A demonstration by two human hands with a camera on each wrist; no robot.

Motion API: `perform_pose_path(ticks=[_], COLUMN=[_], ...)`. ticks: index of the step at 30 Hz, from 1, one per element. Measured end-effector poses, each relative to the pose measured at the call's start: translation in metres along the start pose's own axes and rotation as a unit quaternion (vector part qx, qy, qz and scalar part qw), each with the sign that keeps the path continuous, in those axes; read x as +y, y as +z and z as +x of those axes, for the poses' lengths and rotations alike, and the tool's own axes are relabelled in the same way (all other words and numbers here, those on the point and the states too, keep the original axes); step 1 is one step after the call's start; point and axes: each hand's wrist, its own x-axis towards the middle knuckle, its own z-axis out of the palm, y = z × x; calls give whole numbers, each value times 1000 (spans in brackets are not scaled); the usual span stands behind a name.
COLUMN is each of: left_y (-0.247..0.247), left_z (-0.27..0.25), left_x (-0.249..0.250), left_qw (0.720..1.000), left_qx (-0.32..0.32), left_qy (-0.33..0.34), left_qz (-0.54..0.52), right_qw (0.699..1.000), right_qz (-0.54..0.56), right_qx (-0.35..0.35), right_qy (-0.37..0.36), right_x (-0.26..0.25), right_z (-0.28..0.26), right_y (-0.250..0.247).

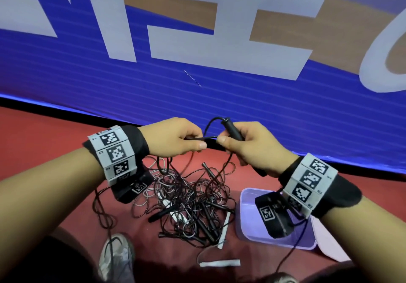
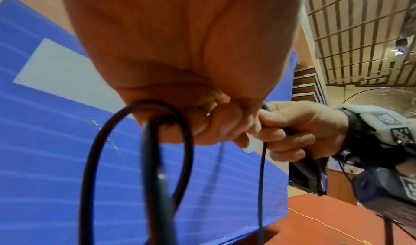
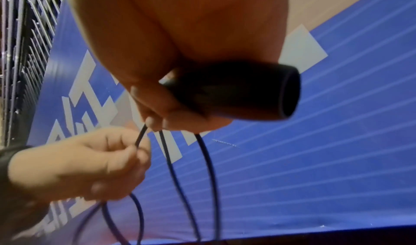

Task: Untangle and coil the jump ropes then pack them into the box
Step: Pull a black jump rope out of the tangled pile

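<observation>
Even indoor light; wrist views blurred close-up, edges warped w/ fisheye.

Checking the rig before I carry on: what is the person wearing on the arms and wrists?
Both forearms are bare, with no sleeves. Each wrist has a black fabric wrap under a band of light grey square panels printed with black-and-white coded markers: left band, right band. A black camera block with its own marker hangs under each wrist, and a thin black cable trails from the right one.

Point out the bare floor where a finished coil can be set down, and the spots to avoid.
Bare red floor lies left of the rope pile, up to the blue banner. The box, right of the pile, shows open room inside, partly hidden by the right wrist. Avoid the pile itself and the strip before it, where a white handle lies.
</observation>
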Motion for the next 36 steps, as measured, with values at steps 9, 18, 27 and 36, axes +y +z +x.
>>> perform_pose_path(ticks=[9,18,27,36], left_y=[-19,-21,-8,15], left_z=[-6,-1,3,7], left_x=[-45,-18,4,-82], left_qw=[995,989,988,994], left_qx=[51,105,71,3], left_qy=[-84,-44,31,-104], left_qz=[9,-97,-135,33], right_qw=[960,977,999,922], right_qz=[107,31,-19,268], right_qx=[260,212,22,257], right_qy=[-10,5,-44,-113], right_x=[4,15,-12,-32], right_z=[11,10,1,3], right_y=[-81,-57,2,-71])
